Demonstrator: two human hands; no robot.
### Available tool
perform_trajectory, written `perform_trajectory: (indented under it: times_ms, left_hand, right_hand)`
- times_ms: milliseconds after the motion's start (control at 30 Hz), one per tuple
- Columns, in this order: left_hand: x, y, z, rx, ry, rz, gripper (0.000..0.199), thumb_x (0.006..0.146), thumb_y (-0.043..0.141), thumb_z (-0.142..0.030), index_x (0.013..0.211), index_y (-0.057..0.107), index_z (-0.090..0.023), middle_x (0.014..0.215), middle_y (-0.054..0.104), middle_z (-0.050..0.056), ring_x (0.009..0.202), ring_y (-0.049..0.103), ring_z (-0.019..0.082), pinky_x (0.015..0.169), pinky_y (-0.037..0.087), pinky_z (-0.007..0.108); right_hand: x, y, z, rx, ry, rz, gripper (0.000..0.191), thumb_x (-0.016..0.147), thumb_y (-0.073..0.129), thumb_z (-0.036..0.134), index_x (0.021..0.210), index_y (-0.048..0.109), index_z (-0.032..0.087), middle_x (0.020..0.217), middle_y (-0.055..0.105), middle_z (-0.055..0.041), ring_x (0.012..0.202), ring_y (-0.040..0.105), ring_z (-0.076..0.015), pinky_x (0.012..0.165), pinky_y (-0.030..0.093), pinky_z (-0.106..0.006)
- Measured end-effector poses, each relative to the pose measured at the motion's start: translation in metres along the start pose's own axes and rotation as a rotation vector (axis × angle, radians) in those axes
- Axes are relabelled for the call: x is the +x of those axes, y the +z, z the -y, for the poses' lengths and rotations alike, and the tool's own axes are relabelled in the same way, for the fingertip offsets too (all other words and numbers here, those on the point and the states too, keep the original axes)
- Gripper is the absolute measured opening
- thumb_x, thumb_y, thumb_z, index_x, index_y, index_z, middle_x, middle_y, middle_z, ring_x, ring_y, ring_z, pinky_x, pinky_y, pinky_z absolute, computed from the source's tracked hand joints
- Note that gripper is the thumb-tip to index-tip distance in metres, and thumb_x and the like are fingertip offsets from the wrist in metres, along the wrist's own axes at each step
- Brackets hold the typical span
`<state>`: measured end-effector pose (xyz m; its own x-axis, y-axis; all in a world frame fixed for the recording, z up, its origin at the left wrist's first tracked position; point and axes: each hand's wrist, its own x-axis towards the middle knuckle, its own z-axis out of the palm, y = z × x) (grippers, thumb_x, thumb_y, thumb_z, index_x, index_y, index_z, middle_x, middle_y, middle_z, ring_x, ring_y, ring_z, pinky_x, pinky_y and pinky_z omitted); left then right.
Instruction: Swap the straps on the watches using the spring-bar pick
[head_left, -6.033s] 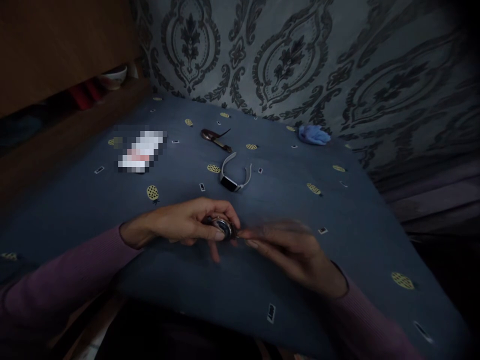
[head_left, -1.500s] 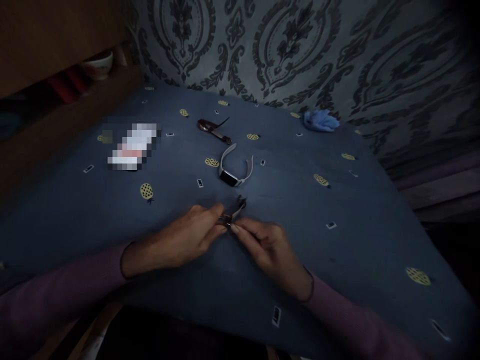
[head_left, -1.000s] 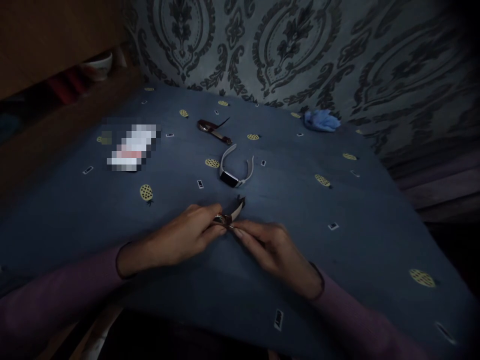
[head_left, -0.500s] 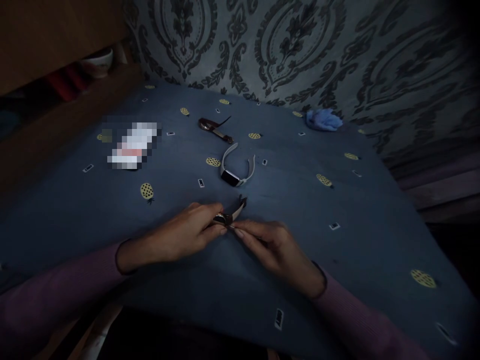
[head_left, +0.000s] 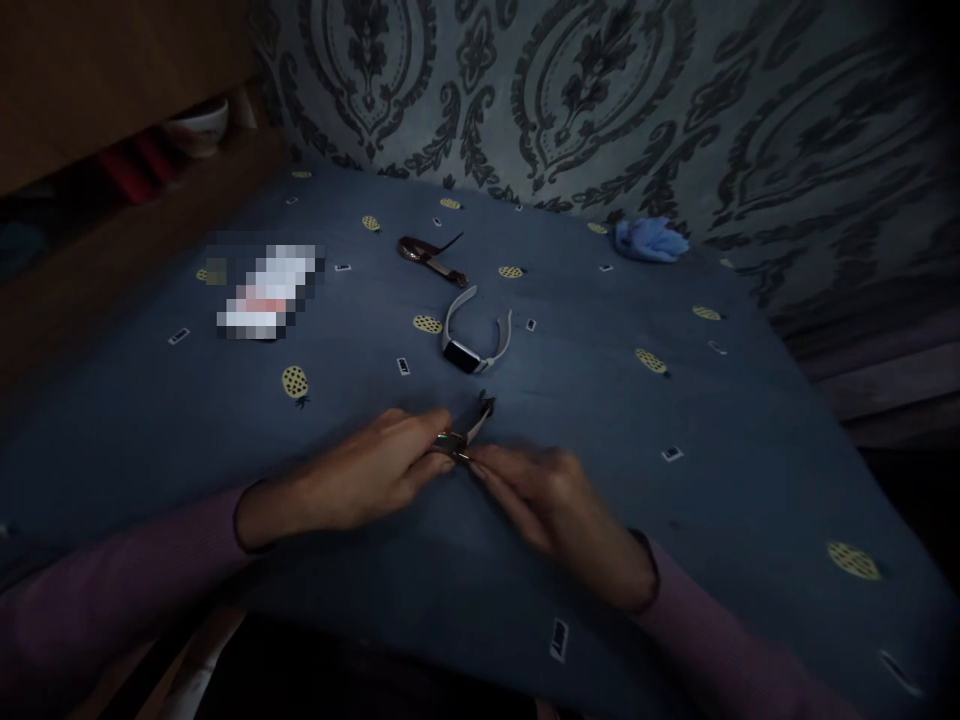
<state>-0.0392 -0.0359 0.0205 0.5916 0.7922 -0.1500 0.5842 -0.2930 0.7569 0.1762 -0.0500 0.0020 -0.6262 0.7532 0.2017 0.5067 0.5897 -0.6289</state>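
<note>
Head view: The left hand point(head_left: 371, 465) enters from 8 o'clock; its fingers pinch the case of a watch point(head_left: 453, 441), held above the near half of the surface point(head_left: 712, 420). The watch's strap extends toward 1 o'clock. The right hand point(head_left: 562, 500), at 4 o'clock, has its fingers pinching a thin shiny piece point(head_left: 463, 457) against the case edge; its type is indiscernible. A smartwatch point(head_left: 463, 355) lies at 12 o'clock.

A watch point(head_left: 451, 441) with a pale-lined strap point(head_left: 476, 426) sits in the left hand point(head_left: 364, 470).
</note>
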Motion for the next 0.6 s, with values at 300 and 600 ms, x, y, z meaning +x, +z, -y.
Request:
perform_trajectory:
  times_ms: [300, 600]
  left_hand:
    - [-0.003, 0.004, -0.004, 0.087, -0.027, -0.001, 0.007, 0.097, 0.046, -0.023, 0.090, 0.046, -0.022, 0.079, 0.060, 0.001, 0.075, 0.061, 0.019, 0.065, 0.046, 0.029]
    - [0.000, 0.004, -0.005, 0.100, -0.031, 0.014, 0.009, 0.097, 0.045, -0.021, 0.088, 0.044, -0.021, 0.079, 0.059, 0.002, 0.075, 0.059, 0.020, 0.066, 0.044, 0.031]
  right_hand:
    - [-0.004, 0.010, 0.008, -0.510, 0.009, -0.068, 0.033, 0.103, 0.035, 0.013, 0.080, 0.058, 0.020, 0.059, 0.062, 0.0009, 0.046, 0.053, -0.0109, 0.047, 0.025, -0.026]
    - [-0.004, 0.013, 0.001, -0.372, -0.033, -0.044, 0.030, 0.102, 0.035, 0.012, 0.080, 0.055, 0.019, 0.060, 0.061, 0.0013, 0.048, 0.056, -0.0107, 0.050, 0.031, -0.024]
